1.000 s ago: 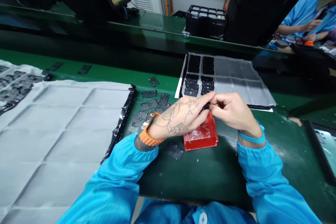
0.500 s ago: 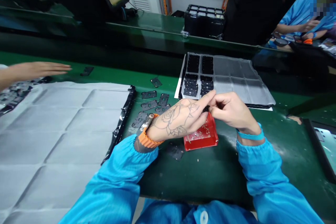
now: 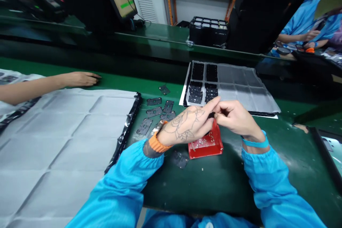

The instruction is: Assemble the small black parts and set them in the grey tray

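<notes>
My left hand, tattooed and with an orange watch strap, and my right hand meet fingertip to fingertip over a small red tray holding tiny silvery bits. Both pinch a small dark part between them; most of it is hidden by the fingers. Several flat dark metal plates lie loose on the green bench left of my hands, and one more plate sits just in front of the red tray.
A grey compartment tray with dark parts in its left cells lies behind my hands. A large grey sheet covers the left of the bench. Another person's arm reaches in from the left. A black crate stands on the far ledge.
The other person's arm has reached further right along the bench's far edge. My hands stay pinched together over the red tray; the view has tilted up slightly.
</notes>
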A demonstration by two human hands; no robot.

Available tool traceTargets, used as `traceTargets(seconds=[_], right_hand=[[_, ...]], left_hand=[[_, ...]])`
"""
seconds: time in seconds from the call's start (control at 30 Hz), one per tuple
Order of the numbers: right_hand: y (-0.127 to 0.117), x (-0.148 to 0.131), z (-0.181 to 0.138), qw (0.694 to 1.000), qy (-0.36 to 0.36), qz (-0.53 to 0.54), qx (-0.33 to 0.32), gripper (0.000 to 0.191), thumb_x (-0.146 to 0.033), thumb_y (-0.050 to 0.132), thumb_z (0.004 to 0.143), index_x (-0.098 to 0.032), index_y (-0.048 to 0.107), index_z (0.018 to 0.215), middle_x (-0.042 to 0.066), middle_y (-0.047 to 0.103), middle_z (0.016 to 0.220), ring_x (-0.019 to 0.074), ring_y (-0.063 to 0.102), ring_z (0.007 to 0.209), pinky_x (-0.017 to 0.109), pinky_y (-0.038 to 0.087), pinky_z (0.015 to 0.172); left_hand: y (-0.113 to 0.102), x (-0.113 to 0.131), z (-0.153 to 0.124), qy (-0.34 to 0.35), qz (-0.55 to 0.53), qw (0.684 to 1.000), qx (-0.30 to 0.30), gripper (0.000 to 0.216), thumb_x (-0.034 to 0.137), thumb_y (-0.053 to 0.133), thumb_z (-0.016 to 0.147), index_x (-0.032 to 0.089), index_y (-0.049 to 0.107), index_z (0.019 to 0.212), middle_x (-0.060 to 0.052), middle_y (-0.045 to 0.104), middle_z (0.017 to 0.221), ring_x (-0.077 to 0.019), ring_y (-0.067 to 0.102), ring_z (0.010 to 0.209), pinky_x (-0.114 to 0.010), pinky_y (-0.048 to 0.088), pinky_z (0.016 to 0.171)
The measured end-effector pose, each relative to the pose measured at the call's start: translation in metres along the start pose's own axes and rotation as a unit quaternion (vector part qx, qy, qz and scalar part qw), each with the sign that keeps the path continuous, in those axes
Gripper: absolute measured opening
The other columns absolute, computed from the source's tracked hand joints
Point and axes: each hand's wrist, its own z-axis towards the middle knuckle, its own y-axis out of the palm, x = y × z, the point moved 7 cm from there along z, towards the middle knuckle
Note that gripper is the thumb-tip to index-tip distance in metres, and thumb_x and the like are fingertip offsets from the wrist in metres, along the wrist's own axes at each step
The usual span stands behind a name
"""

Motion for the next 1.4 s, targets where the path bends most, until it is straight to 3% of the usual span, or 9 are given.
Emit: traceTargets(seconds=[0.13, 0.23, 0.3, 0.4, 0.57, 0.8, 1.03, 1.23, 1.4], right_hand=[[-0.041, 0.031, 0.002, 0.996, 0.0, -0.059, 0.07, 0.012, -0.027, 0.057, 0.081, -0.02, 0.063, 0.074, -0.001, 0.062, 0.065, 0.0129, 0.053, 0.058, 0.025, 0.044, 0.055], [-0.096, 0.077, 0.014, 0.971, 0.053, -0.171, 0.16, 0.017, -0.027, 0.048, 0.089, -0.021, 0.064, 0.091, 0.007, 0.075, 0.088, 0.0188, 0.069, 0.069, 0.028, 0.053, 0.061], [-0.109, 0.107, 0.027, 0.916, 0.105, -0.383, 0.055, 0.024, -0.02, 0.039, 0.091, -0.02, 0.062, 0.094, 0.008, 0.076, 0.081, 0.0196, 0.073, 0.072, 0.028, 0.054, 0.066], [-0.122, 0.131, 0.041, 0.866, 0.123, -0.484, -0.011, 0.018, -0.019, 0.05, 0.087, -0.018, 0.068, 0.091, 0.011, 0.077, 0.081, 0.0253, 0.073, 0.078, 0.032, 0.05, 0.071], [-0.098, 0.149, 0.06, 0.816, 0.118, -0.55, -0.132, 0.019, -0.024, 0.056, 0.091, -0.021, 0.073, 0.099, 0.013, 0.079, 0.097, 0.0276, 0.072, 0.092, 0.033, 0.046, 0.075], [-0.07, 0.158, 0.055, 0.809, 0.075, -0.546, -0.205, 0.026, -0.018, 0.049, 0.097, -0.02, 0.072, 0.11, 0.015, 0.076, 0.112, 0.0251, 0.07, 0.099, 0.032, 0.045, 0.081], [-0.088, 0.169, 0.051, 0.85, 0.058, -0.496, -0.167, 0.026, -0.019, 0.045, 0.101, -0.016, 0.071, 0.101, 0.012, 0.076, 0.102, 0.0227, 0.067, 0.096, 0.03, 0.043, 0.086], [-0.088, 0.177, 0.046, 0.874, 0.062, -0.462, -0.135, 0.024, -0.02, 0.048, 0.102, -0.017, 0.071, 0.097, 0.01, 0.076, 0.101, 0.02, 0.067, 0.094, 0.028, 0.043, 0.085], [-0.11, 0.177, 0.061, 0.884, 0.083, -0.455, -0.073, 0.023, -0.031, 0.053, 0.106, -0.016, 0.068, 0.113, 0.008, 0.073, 0.111, 0.0202, 0.068, 0.1, 0.037, 0.053, 0.093]], left_hand=[[0.008, -0.027, 0.022, -0.028, -0.101, 0.994, -0.022, 0.071, 0.037, 0.044, 0.104, 0.011, 0.019, 0.166, -0.009, 0.076, 0.107, -0.0219, 0.073, 0.094, -0.032, 0.055, 0.09], [0.003, -0.115, 0.028, -0.205, 0.017, 0.975, -0.079, 0.066, 0.042, 0.044, 0.105, 0.019, 0.025, 0.165, -0.007, 0.072, 0.122, -0.0185, 0.069, 0.106, -0.029, 0.052, 0.098], [-0.009, -0.177, 0.02, -0.29, 0.081, 0.949, -0.091, 0.06, 0.038, 0.048, 0.102, 0.011, 0.043, 0.156, -0.018, 0.066, 0.132, -0.0278, 0.062, 0.122, -0.039, 0.047, 0.108], [-0.014, -0.25, 0.0, -0.361, 0.123, 0.913, -0.143, 0.065, 0.043, 0.064, 0.089, 0.01, 0.058, 0.144, -0.023, 0.062, 0.131, -0.0396, 0.059, 0.124, -0.05, 0.046, 0.107], [-0.006, -0.312, -0.014, -0.373, 0.136, 0.895, -0.204, 0.069, 0.05, 0.072, 0.078, 0.022, 0.063, 0.14, -0.014, 0.062, 0.123, -0.0341, 0.061, 0.118, -0.044, 0.047, 0.107], [0.001, -0.327, -0.007, -0.366, 0.098, 0.904, -0.2, 0.065, 0.044, 0.083, 0.07, 0.023, 0.066, 0.129, -0.008, 0.061, 0.107, -0.0287, 0.061, 0.103, -0.045, 0.049, 0.099], [0.004, -0.328, -0.002, -0.387, 0.062, 0.902, -0.181, 0.046, 0.036, 0.088, 0.056, 0.021, 0.066, 0.094, -0.004, 0.058, 0.088, -0.0301, 0.06, 0.097, -0.042, 0.049, 0.092], [-0.006, -0.307, -0.003, -0.391, -0.018, 0.909, -0.144, 0.029, 0.026, 0.081, 0.065, 0.019, 0.054, 0.074, 0.002, 0.056, 0.071, -0.0184, 0.057, 0.075, -0.03, 0.046, 0.074], [-0.035, -0.274, 0.002, -0.387, -0.129, 0.912, -0.033, 0.025, 0.026, 0.075, 0.073, 0.02, 0.052, 0.078, 0.002, 0.059, 0.062, -0.0166, 0.062, 0.059, -0.024, 0.043, 0.056]])
